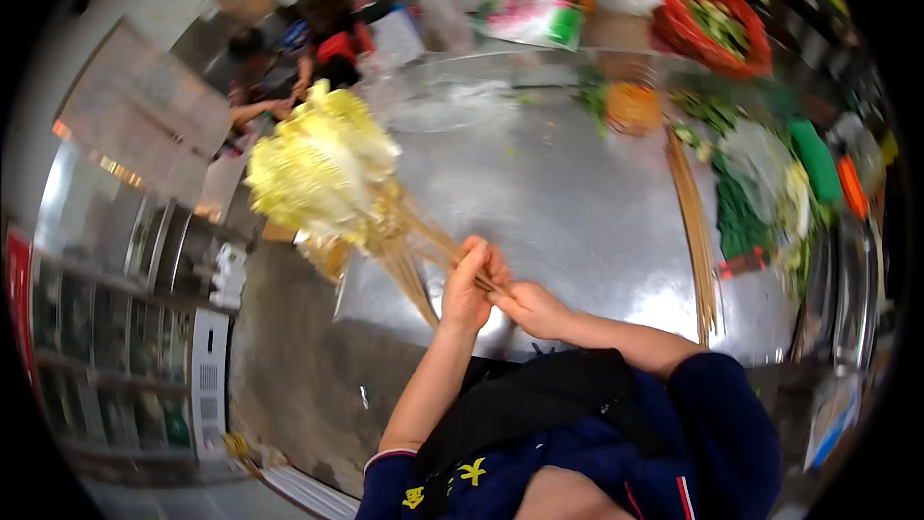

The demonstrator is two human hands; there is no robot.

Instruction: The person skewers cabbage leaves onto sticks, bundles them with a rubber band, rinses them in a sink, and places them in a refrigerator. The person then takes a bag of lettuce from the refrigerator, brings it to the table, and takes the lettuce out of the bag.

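Yellow-white leafy vegetables [322, 169] on thin wooden skewers [423, 221] fan out toward the upper left, above the table's left part. My left hand [470, 279] is wrapped round the lower ends of some of these skewers. Close beside it, my right hand [529, 308] pinches the same skewer ends. Other skewers of the bunch slant down to the left of my left hand, and what holds them there cannot be made out. A separate bundle of bare skewers [691, 231] lies on the right side of the metal table [577, 202].
Greens in a red bag [717, 24] stand at the back right, near an orange-filled plastic jar [632, 108]. Clear plastic bags [452, 101] lie at the back. Green cloth [739, 212] and leaves are at the right. People [289, 67] sit at the upper left.
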